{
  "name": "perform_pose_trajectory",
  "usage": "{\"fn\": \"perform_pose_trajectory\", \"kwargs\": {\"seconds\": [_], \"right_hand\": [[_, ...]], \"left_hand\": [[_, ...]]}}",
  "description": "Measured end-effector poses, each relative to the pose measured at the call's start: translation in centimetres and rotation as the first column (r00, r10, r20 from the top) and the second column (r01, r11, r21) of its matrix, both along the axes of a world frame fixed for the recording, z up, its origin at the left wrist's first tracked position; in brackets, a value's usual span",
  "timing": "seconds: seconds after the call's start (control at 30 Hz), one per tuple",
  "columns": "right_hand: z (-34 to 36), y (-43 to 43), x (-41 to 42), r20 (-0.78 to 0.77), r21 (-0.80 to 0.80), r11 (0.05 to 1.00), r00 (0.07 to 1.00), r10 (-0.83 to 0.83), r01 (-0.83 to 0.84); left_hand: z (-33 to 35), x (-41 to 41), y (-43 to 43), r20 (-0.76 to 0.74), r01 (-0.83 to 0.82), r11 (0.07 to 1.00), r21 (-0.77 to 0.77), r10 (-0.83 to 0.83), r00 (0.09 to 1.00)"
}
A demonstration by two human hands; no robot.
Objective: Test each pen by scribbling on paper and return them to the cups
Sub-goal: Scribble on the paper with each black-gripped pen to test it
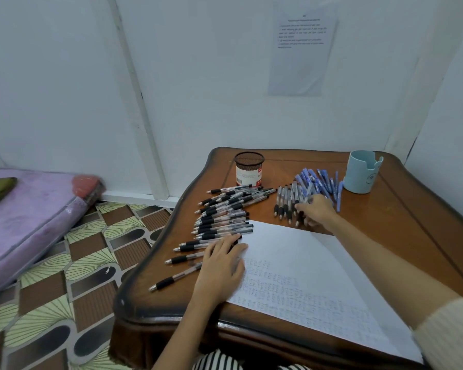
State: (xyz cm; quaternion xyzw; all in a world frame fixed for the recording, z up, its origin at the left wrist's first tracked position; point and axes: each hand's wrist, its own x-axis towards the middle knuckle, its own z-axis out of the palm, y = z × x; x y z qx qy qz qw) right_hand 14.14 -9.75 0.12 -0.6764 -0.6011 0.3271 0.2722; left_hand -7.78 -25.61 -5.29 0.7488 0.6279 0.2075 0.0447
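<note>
A white paper (300,265) with rows of small scribbles lies on the wooden table (401,225). Several black-grip pens (225,209) are spread left of it. A small row of black pens (285,201) and a heap of blue pens (321,181) lie further back. A black mesh cup (249,169) and a light blue cup (361,172) stand at the back. My left hand (222,263) rests flat on the paper's left edge and on pens. My right hand (316,210) reaches into the small row, fingers curled on a pen there.
The table stands against a white wall with a printed sheet (302,52) taped up. A purple mattress (24,217) lies on the patterned floor (72,263) to the left. The table's front edge is close to my striped clothing (219,361).
</note>
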Motion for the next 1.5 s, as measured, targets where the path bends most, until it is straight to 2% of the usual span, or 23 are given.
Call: {"fn": "perform_pose_trajectory", "kwargs": {"seconds": [0.1, 0.13, 0.17, 0.23, 0.3, 0.37, 0.43, 0.6, 0.67, 0.7, 0.77, 0.8, 0.83, 0.9, 0.93, 1.0, 1.17, 1.23, 1.4, 1.5], "right_hand": [[0.2, 0.2, -0.1, 0.332, 0.116, 0.992, 0.943, -0.001, -0.040], [0.1, -0.3, -0.5, 0.355, 0.193, 0.980, 0.935, -0.017, -0.056], [-0.3, -1.0, -1.0, 0.330, 0.267, 0.959, 0.944, -0.002, -0.092], [-1.0, -2.7, -2.6, 0.292, 0.359, 0.902, 0.946, 0.137, -0.242], [-1.9, -4.1, -4.5, 0.357, 0.367, 0.835, 0.891, 0.281, -0.410], [-2.6, -5.2, -6.2, 0.388, 0.333, 0.793, 0.841, 0.377, -0.510], [-3.2, -5.7, -7.6, 0.407, 0.314, 0.773, 0.814, 0.416, -0.552], [-3.4, -5.6, -8.5, 0.420, 0.364, 0.784, 0.839, 0.345, -0.504], [-3.6, -5.4, -8.4, 0.384, 0.378, 0.789, 0.858, 0.343, -0.484], [-3.8, -5.3, -8.3, 0.294, 0.394, 0.803, 0.889, 0.350, -0.447], [-3.5, -5.3, -7.7, -0.089, 0.382, 0.878, 0.935, 0.344, -0.287], [-3.0, -5.2, -7.2, -0.318, 0.321, 0.928, 0.902, 0.292, -0.187], [-2.3, -5.2, -6.8, -0.528, 0.225, 0.970, 0.825, 0.203, -0.094], [-0.7, -5.2, -6.0, -0.797, 0.025, 0.999, 0.604, 0.000, 0.033], [0.1, -5.2, -5.4, -0.863, -0.040, 0.997, 0.500, -0.069, 0.068], [1.2, -5.3, -4.2, -0.927, -0.106, 0.992, 0.356, -0.122, 0.066], [1.0, -6.0, -1.8, -0.977, -0.209, 0.978, -0.041, -0.209, 0.003], [0.7, -6.5, -1.4, -0.961, -0.260, 0.965, -0.100, -0.257, 0.022], [-0.8, -7.4, -1.0, -0.959, -0.279, 0.959, -0.074, -0.275, 0.042], [-1.3, -8.0, -1.4, -0.956, -0.267, 0.963, -0.135, -0.259, 0.043]], "left_hand": [[0.0, -0.1, 0.0, 0.001, 0.002, 1.000, 0.000, -0.002, 1.000], [0.0, -0.1, 0.0, 0.001, 0.001, 1.000, 0.000, -0.001, 1.000], [0.0, -0.1, 0.0, 0.001, 0.001, 1.000, 0.000, -0.001, 1.000], [0.0, -0.1, 0.0, 0.000, 0.003, 1.000, 0.004, -0.003, 1.000], [0.0, -0.1, -0.1, 0.003, 0.004, 1.000, 0.008, -0.004, 1.000], [-0.1, 0.0, -0.1, 0.002, 0.002, 1.000, 0.013, -0.002, 1.000], [0.0, 0.1, -0.2, 0.002, 0.004, 1.000, 0.024, -0.004, 1.000], [0.0, 0.1, -0.3, 0.008, 0.008, 0.998, 0.068, -0.009, 1.000], [0.1, 0.1, -0.3, 0.016, -0.004, 0.998, 0.057, 0.003, 1.000], [0.2, 0.1, -0.3, 0.022, -0.011, 0.999, 0.046, 0.010, 1.000], [0.3, 0.1, -0.4, 0.028, -0.021, 0.999, 0.025, 0.020, 0.999], [0.3, 0.1, -0.4, 0.029, -0.022, 1.000, 0.018, 0.021, 0.999], [0.3, 0.1, -0.5, 0.031, -0.021, 1.000, 0.016, 0.020, 0.999], [0.2, 0.0, -0.4, 0.034, -0.018, 1.000, 0.020, 0.018, 0.999], [0.1, 0.0, -0.3, 0.032, -0.020, 1.000, 0.018, 0.019, 0.999], [0.0, 0.0, -0.2, 0.025, -0.025, 1.000, 0.004, 0.025, 0.999], [0.0, 0.0, -0.1, 0.017, -0.027, 1.000, -0.006, 0.027, 0.999], [0.0, 0.0, -0.1, 0.018, -0.031, 0.999, -0.016, 0.031, 0.999], [-0.1, 0.0, -0.1, 0.017, -0.030, 0.999, -0.019, 0.030, 0.999], [-0.1, 0.0, -0.1, 0.019, -0.029, 0.999, -0.017, 0.029, 0.999]]}}
